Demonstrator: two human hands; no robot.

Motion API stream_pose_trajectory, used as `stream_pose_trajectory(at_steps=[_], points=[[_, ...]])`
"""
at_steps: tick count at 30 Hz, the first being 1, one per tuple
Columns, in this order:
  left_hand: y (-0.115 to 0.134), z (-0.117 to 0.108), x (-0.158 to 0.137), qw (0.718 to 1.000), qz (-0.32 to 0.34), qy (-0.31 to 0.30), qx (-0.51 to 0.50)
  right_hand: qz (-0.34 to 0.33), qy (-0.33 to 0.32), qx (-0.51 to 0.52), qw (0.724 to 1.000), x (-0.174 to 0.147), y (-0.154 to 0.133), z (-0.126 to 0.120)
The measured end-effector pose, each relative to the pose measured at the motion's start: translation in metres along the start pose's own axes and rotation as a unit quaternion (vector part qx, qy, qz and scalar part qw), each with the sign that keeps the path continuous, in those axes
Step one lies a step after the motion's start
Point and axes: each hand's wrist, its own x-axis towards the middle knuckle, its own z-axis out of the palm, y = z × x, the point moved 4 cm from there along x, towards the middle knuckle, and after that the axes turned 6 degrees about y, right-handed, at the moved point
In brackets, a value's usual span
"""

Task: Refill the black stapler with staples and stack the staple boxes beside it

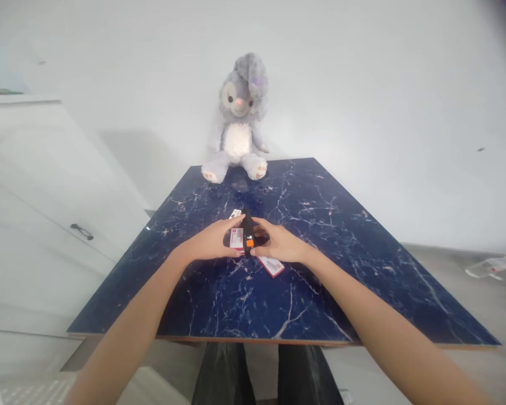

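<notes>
Near the middle of the table, a slim black device (247,226) with an orange patch at its near end lies between my two hands. My left hand (213,241) curves round its left side, fingertip and thumb tip at the device's edge. My right hand (284,243) grips it from the right, fingers bent behind it and thumb at the near end. A red-and-white small box (236,238) sits inside the curve of my left hand. Another red-and-white box (272,266) lies slanted below my right hand. A small white printed piece (235,214) shows partly beyond my left index finger.
The dark blue marble-patterned table (337,287) stands against a white wall. At its far edge sits a grey plush rabbit (238,121). White cabinets (46,185) stand at the left. A clear plastic item (493,266) lies on the floor at the right.
</notes>
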Motion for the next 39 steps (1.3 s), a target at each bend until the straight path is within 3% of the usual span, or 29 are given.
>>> stream_pose_trajectory(at_steps=[6, 14, 21, 29, 34, 39], points=[[-0.012, 0.008, -0.003, 0.999, -0.002, 0.01, -0.048, -0.021, -0.012, 0.003, 1.0, -0.001, -0.005, -0.001], [-0.011, 0.006, -0.006, 0.997, -0.026, -0.021, -0.07, -0.033, -0.021, 0.012, 0.999, -0.001, -0.004, 0.001], [-0.01, 0.007, -0.006, 0.993, -0.033, -0.011, -0.112, -0.027, -0.016, 0.013, 0.999, -0.001, -0.004, 0.001], [-0.006, 0.006, -0.008, 0.999, -0.034, -0.009, -0.027, -0.033, -0.023, 0.004, 0.999, -0.002, -0.009, -0.001], [0.002, 0.0, -0.006, 0.994, -0.009, 0.06, 0.086, -0.033, -0.017, 0.007, 0.999, -0.002, -0.009, -0.002], [0.006, -0.006, -0.004, 0.996, 0.031, 0.039, 0.07, -0.05, -0.011, 0.007, 0.999, -0.001, -0.005, -0.002]])
